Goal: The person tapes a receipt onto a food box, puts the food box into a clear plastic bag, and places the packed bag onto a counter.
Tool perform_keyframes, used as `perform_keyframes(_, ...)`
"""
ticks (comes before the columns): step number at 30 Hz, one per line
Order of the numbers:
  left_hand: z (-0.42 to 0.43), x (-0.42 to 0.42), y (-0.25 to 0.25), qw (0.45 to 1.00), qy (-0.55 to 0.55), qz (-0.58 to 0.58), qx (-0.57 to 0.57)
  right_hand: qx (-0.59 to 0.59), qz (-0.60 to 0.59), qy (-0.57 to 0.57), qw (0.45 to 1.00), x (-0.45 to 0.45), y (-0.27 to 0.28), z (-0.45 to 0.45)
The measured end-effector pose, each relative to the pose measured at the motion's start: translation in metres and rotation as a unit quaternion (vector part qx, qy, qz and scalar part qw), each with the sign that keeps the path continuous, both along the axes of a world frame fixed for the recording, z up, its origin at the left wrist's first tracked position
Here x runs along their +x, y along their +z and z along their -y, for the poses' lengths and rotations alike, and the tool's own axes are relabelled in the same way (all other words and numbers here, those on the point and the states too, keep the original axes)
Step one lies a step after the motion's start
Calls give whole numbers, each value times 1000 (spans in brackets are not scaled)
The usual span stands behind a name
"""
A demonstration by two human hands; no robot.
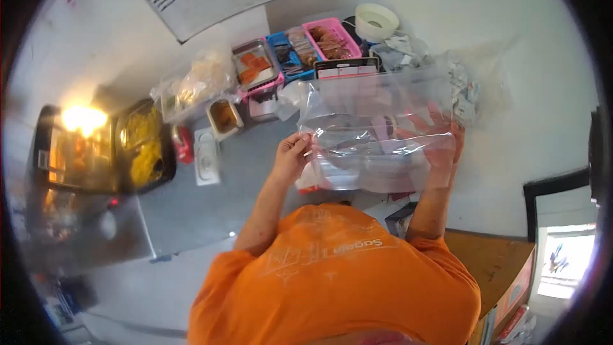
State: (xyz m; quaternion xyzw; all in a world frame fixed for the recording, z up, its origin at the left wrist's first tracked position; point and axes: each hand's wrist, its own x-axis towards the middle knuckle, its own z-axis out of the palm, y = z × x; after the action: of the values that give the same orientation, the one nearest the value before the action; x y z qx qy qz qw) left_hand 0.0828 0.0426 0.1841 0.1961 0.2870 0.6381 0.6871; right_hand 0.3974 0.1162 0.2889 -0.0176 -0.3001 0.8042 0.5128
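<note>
A large clear plastic bag (364,169) is spread out in front of me above the table. My left hand (295,153) is closed, pinching the bag's left edge between thumb and fingers. At the other side, my right hand (437,137) shows through the clear plastic with its fingers spread against the bag. Whether that hand is inside the bag or behind it, I cannot tell. Behind the bag's upper edge stands a dark-framed tablet or phone (348,71), partly covered. Things under the bag are blurred by the plastic.
Along the wall stand a pink basket (353,50), a blue basket (273,39), a metal tray (241,50) and a white fan-like round device (377,22). A lit display case (43,115) is at left. A white box (206,156) lies on the grey table (191,217).
</note>
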Motion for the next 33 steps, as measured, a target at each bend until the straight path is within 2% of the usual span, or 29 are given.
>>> perform_keyframes(1, 9, -1, 9, 999, 23, -35, -15, -55, 55, -20, 997, -2, 1, -1)
perform_keyframes(2, 17, -4, 14, 996, 44, -71, -31, -55, 62, -11, 996, -6, 2, -2)
perform_keyframes(4, 23, -22, -27, 998, 39, -39, -23, -3, 203, -120, 972, -14, 3, 0)
perform_keyframes(5, 26, -28, -31, 999, 26, -14, -11, -1, 207, -115, 971, -15, 2, -3)
perform_keyframes(6, 30, -31, -35, 999, 29, -11, -11, 36, 371, -190, 908, -14, -3, -7)
perform_keyframes(7, 36, -30, -20, 998, 37, -19, -39, 71, 520, -260, 810, -12, -10, -8)
perform_keyframes(8, 39, -29, -11, 997, 42, -28, -67, 70, 523, -261, 809, -10, -21, -8)
perform_keyframes(10, 48, -25, -9, 996, 43, -50, -62, 196, 682, -328, 623, -11, -35, -4)
perform_keyframes(11, 52, -24, -10, 995, 47, -74, -56, 193, 685, -331, 620, -15, -36, 2)
perform_keyframes(13, 56, -21, -27, 992, 37, -66, -98, 43, 564, -339, 752, -26, -37, 20)
perform_keyframes(14, 58, -19, -37, 992, 0, -54, -118, 41, 569, -342, 747, -28, -33, 28)
perform_keyframes(16, 60, -10, -55, 989, -38, -37, -141, 34, 625, -412, 662, -28, -26, 41)
perform_keyframes(17, 62, -3, -64, 984, -69, -17, -161, 31, 630, -410, 659, -25, -26, 46)
perform_keyframes(19, 72, 8, -74, 978, -99, 2, -183, 127, 618, -471, 616, -18, -28, 55)
perform_keyframes(21, 78, 19, -75, 978, -169, 74, -97, 122, 621, -466, 618, -2, -26, 64)
perform_keyframes(22, 83, 21, -52, 966, -197, 103, -133, 119, 622, -462, 621, 7, -25, 68)
perform_keyframes(26, 93, 42, -62, 973, -206, 64, -84, 102, 619, -462, 627, 33, -17, 82)
perform_keyframes(28, 93, 57, -74, 954, -236, 123, -140, 89, 584, -473, 654, 41, -10, 89)
perform_keyframes(31, 94, 97, -79, 942, -248, 169, -152, 110, 549, -485, 672, 62, -2, 98)
perform_keyframes(32, 92, 102, -68, 933, -297, 105, -174, 111, 549, -484, 672, 77, -4, 99)
perform_keyframes(33, 92, 111, -65, 933, -296, 104, -174, 108, 578, -498, 637, 96, -10, 98)
